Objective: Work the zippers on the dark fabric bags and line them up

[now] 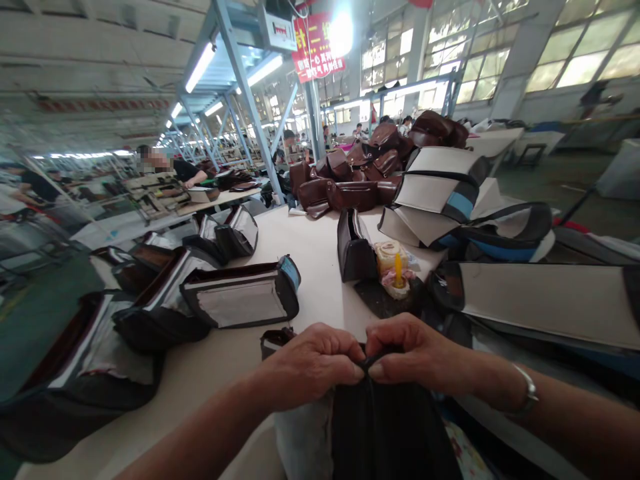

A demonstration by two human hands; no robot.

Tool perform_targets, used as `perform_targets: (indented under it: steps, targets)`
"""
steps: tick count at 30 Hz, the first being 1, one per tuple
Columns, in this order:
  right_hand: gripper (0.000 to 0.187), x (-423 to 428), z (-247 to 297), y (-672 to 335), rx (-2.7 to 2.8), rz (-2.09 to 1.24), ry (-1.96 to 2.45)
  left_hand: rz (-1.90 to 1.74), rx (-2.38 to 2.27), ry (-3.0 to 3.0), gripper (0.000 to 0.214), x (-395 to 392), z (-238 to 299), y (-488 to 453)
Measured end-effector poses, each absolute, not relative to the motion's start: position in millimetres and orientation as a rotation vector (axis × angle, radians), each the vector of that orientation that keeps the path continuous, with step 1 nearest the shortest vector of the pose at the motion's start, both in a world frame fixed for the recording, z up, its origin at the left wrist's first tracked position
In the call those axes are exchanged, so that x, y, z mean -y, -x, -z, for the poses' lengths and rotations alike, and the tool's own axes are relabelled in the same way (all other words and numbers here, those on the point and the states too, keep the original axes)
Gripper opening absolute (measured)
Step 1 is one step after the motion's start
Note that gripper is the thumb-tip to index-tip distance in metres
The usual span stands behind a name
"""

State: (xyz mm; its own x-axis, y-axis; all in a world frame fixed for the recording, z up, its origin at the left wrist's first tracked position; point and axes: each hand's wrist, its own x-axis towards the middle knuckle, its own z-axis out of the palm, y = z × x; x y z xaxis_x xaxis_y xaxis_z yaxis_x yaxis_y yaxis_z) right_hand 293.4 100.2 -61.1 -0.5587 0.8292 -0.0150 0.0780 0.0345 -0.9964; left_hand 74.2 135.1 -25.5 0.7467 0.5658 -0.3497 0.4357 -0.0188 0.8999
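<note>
Low in front of me is a black bag piece (395,427) with a raised seam down its middle and a pale panel at its left side. My left hand (320,360) pinches its top edge between thumb and fingers, just left of the seam. Close against it, my right hand (410,353) pinches the same edge from the right; a silver bracelet (530,388) circles that wrist. The thumbs nearly meet at the seam. A small dark-and-white bag part (274,341) shows behind my left hand.
Several unfinished bags (235,303) stand along the white table (320,240) on the left. Beyond my hands are a glue pot with a yellow handle (399,270) and an upright black piece (356,250). Grey panels (545,293) pile up at right, brown bags (353,193) behind. A person (185,170) works farther off.
</note>
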Motion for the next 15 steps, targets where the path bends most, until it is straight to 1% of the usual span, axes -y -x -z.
perform_targets:
  steps: [5, 9, 12, 15]
  targets:
    - [0.017, -102.1, 65.1, -292.1, 1.585, -1.719, 0.854, -0.113, -0.75, -1.526, 0.011, -140.7, 30.6, -72.9]
    - [0.014, -104.2, 71.6, -293.8, 1.563, -1.748, 0.851, -0.14, -0.682, -1.535, 0.016, -145.1, 34.7, -71.3]
    - [0.019, -106.8, 74.8, -296.3, 1.601, -1.706, 0.886, -0.131, -0.689, -1.641, 0.018, -147.7, 34.2, -71.5]
    - [0.031, -109.6, 73.8, -297.7, 1.682, -1.619, 0.902, -0.103, -0.691, -1.699, 0.019, -151.1, 32.9, -72.6]
